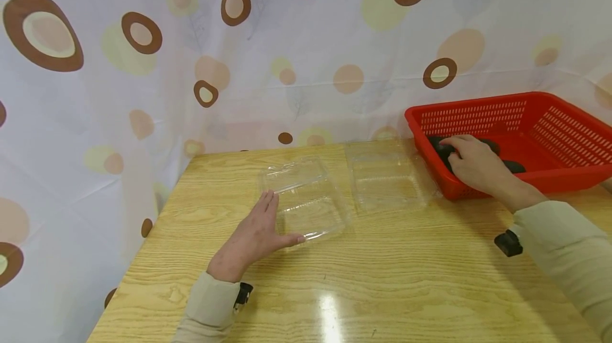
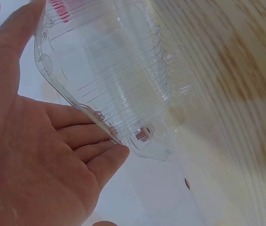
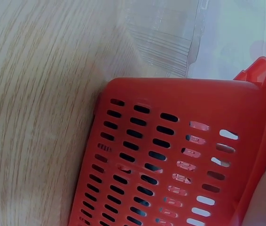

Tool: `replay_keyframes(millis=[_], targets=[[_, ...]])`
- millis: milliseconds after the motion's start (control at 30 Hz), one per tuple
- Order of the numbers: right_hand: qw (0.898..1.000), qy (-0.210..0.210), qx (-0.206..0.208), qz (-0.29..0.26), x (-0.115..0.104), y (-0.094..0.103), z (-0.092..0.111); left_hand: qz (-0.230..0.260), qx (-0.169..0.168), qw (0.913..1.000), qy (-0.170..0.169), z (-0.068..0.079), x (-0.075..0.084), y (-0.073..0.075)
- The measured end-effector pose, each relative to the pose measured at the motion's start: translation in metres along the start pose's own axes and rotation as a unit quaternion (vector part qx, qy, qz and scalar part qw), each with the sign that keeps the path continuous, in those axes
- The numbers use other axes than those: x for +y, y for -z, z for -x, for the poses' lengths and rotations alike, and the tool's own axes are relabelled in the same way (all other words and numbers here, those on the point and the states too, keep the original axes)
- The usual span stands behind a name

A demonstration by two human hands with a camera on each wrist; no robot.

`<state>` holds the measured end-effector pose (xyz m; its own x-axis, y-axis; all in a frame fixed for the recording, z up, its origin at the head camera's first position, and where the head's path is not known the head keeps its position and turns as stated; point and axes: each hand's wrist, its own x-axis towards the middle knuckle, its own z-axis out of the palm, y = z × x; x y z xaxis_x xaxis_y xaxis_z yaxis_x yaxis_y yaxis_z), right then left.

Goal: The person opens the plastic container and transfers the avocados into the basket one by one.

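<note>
My left hand (image 1: 253, 237) rests against the left side of a clear plastic container (image 1: 311, 215), thumb at its near corner. In the left wrist view its straight fingers (image 2: 107, 157) touch the container's rim (image 2: 60, 87). My right hand (image 1: 480, 165) reaches over the near left rim of a red slotted basket (image 1: 569, 177). Its fingers and thumb bend round a dark, oval, avocado-like fruit (image 1: 441, 147) inside; the palm hides part of it. Another dark fruit (image 1: 513, 166) lies beside the hand. The right wrist view shows mostly the basket's outer wall (image 3: 170, 94).
A second clear plastic container (image 1: 387, 181) lies between the first one and the basket, close to the basket's left wall. All stand on a wooden table (image 1: 373, 279). A patterned cloth (image 1: 306, 51) hangs behind the table and along its left side.
</note>
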<state>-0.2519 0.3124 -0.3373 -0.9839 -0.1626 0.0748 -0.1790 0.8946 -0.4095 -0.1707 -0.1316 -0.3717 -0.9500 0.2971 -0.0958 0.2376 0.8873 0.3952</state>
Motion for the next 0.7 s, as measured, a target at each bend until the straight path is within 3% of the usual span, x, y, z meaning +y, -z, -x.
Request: replay_keyframes(millis=[400, 700], targets=[[0.998, 0.012, 0.048, -0.026, -0.008, 0.004, 0.011, -0.009, 0.007, 0.9996, -0.026, 0.0, -0.002, -0.002], [0.997, 0.042, 0.059, -0.037, -0.029, 0.005, 0.025, -0.026, -0.002, 0.9991, -0.034, 0.0, 0.002, 0.006]])
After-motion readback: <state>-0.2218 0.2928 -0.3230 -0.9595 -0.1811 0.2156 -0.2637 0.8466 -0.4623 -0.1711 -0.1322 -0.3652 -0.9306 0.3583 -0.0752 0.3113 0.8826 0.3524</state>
